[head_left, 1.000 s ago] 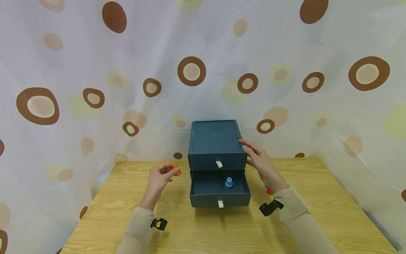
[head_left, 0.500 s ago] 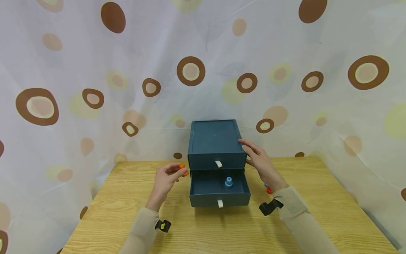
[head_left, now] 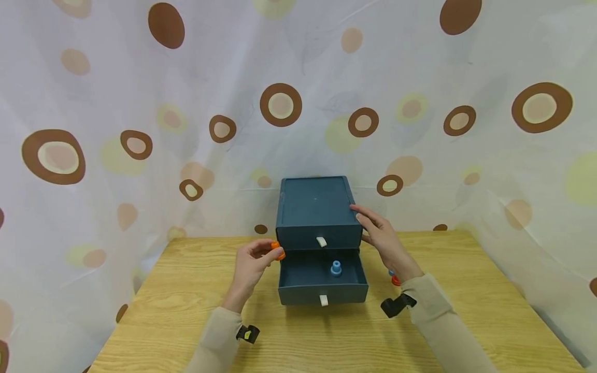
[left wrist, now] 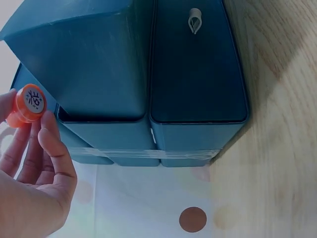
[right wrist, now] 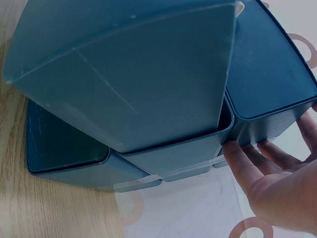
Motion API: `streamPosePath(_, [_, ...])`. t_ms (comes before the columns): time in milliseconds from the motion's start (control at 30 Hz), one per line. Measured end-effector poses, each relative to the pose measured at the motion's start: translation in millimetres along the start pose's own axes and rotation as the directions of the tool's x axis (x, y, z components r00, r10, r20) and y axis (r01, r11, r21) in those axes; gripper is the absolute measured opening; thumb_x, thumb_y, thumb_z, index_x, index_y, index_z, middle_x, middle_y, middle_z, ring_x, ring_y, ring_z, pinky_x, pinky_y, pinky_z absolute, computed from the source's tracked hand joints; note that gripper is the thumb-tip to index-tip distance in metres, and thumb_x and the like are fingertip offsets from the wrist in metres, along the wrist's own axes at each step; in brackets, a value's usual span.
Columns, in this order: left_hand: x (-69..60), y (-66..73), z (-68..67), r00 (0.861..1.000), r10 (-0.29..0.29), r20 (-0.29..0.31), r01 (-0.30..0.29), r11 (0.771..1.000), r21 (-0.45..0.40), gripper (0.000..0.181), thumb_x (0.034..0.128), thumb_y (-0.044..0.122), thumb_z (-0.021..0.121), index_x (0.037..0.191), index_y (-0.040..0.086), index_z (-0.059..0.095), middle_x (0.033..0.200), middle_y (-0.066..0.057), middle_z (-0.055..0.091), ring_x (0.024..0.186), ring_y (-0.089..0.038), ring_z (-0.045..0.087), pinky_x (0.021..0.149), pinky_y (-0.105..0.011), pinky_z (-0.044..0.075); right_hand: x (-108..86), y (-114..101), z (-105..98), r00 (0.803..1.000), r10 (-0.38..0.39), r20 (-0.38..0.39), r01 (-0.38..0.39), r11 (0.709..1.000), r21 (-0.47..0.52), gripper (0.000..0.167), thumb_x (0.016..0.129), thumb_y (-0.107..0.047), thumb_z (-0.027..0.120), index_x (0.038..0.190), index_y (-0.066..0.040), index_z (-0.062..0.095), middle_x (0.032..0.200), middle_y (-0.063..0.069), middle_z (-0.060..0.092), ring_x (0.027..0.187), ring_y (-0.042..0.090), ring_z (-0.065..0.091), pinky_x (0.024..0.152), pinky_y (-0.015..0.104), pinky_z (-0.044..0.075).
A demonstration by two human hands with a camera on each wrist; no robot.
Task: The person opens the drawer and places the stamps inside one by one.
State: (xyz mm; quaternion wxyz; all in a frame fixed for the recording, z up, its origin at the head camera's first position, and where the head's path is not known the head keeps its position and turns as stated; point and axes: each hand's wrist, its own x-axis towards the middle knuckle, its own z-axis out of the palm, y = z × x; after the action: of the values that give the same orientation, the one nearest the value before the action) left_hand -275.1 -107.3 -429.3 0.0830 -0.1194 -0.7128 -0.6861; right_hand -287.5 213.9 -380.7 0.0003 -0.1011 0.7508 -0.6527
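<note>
Left hand (head_left: 251, 265) pinching an orange stamp (head_left: 278, 251) beside the pulled-out drawer (head_left: 303, 295), perhaps just above it, I rest my right hand (head_left: 384, 241), fingers spread, against the blue cabinet (head_left: 314, 202).

At centre, the drawer unit (head_left: 315, 202) looks like smooth, low-sheen plastic, faintly scuffed; the orange stamp (head_left: 279, 250) at its left is smooth plastic. Below lies the wood-grained counter (head_left: 186, 300). Sleeves (head_left: 219, 334) at the bottom look like matt cloth.

The drawer (head_left: 298, 296) (under another drawer (head_left: 298, 238)) holds a stamp (head_left: 336, 269).
</note>
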Motion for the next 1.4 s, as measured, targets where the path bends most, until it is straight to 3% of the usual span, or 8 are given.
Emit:
streamPosePath(200, [-2.5,12.2,4.7,1.0,0.013,0.027,-0.014,0.999,0.036,0.024,0.0849,0.01,0.077,0.107,0.0,0.073,0.093,-0.008,0.072,0.076,-0.012,0.063,0.065,-0.023,0.052,0.5,0,0,1.0,-0.008,-0.002,0.008,1.0,0.002,0.055,0.104,-0.045,0.043,0.151,-0.018,0.039,0.162,0.005,0.023,0.151,0.033,0.017,0.114,0.064,0.025])
streamPosePath(400, [-15.5,36.4,9.9,0.994,0.111,0.023,-0.113,0.984,0.139,0.023,0.0844,0.008,0.077,0.105,-0.002,0.073,0.095,-0.019,0.073,0.078,-0.017,0.066,0.067,-0.022,0.053,0.6,0,1,1.0,-0.011,0.008,0.011,1.0,0.006,0.055,0.104,-0.044,0.043,0.152,-0.017,0.038,0.163,0.006,0.022,0.151,0.034,0.016,0.114,0.064,0.025])
streamPosePath(533, [-17.2,40.5,15.8,0.989,0.148,0.016,-0.149,0.97,0.19,0.024,0.0835,0.009,0.078,0.105,0.0,0.074,0.096,-0.017,0.073,0.079,-0.016,0.067,0.067,-0.021,0.053,0.9,1,0,1.0,-0.006,0.009,0.006,1.0,0.007,0.055,0.104,-0.044,0.043,0.152,-0.018,0.038,0.163,0.006,0.022,0.151,0.033,0.016,0.114,0.064,0.025])
streamPosePath(633, [-16.2,41.8,20.4,0.989,0.145,0.015,-0.145,0.964,0.223,0.023,0.0833,0.01,0.078,0.105,0.002,0.075,0.096,-0.014,0.074,0.079,-0.015,0.067,0.066,-0.019,0.051,1.2,0,0,1.0,-0.001,0.006,0.001,1.0,0.007,0.055,0.104,-0.045,0.043,0.152,-0.018,0.039,0.163,0.005,0.022,0.151,0.033,0.017,0.114,0.064,0.024])
streamPosePath(900, [-17.5,46.6,30.3,0.979,0.196,0.047,-0.202,0.933,0.297,0.02,0.0833,0.008,0.077,0.102,0.0,0.075,0.092,-0.013,0.075,0.081,-0.024,0.067,0.065,-0.018,0.05,0.7,1,-1,1.0,-0.004,0.007,0.004,1.0,0.009,0.055,0.104,-0.045,0.043,0.152,-0.017,0.039,0.163,0.006,0.023,0.151,0.033,0.016,0.114,0.064,0.025])
streamPosePath(1000, [-17.4,46.2,31.9,0.979,0.198,0.053,-0.205,0.929,0.309,0.02,0.0831,0.007,0.077,0.101,0.001,0.075,0.092,-0.011,0.075,0.079,-0.025,0.067,0.065,-0.018,0.05,0.9,1,0,1.0,0.0,0.005,0.0,1.0,0.007,0.055,0.104,-0.045,0.043,0.151,-0.018,0.039,0.163,0.005,0.023,0.151,0.033,0.017,0.114,0.064,0.025])
streamPosePath(1200, [-5.9,21.8,27.8,0.972,0.2,0.126,-0.233,0.903,0.361,0.02,0.0838,0.021,0.079,0.102,0.013,0.076,0.093,0.0,0.076,0.078,-0.012,0.067,0.067,-0.022,0.052,0.9,0,1,1.0,0.004,0.003,-0.004,1.0,0.008,0.055,0.104,-0.044,0.043,0.151,-0.018,0.039,0.163,0.005,0.023,0.151,0.033,0.017,0.114,0.064,0.025])
streamPosePath(1400, [-4.5,17.4,29.2,0.975,0.138,0.174,-0.202,0.875,0.44,0.024,0.0839,0.026,0.079,0.103,0.014,0.076,0.096,-0.001,0.076,0.082,-0.013,0.07,0.071,-0.025,0.056,1.0,1,1,1.0,0.002,-0.001,-0.002,1.0,0.01,0.055,0.104,-0.044,0.043,0.152,-0.017,0.039,0.163,0.006,0.022,0.151,0.033,0.016,0.114,0.064,0.026])
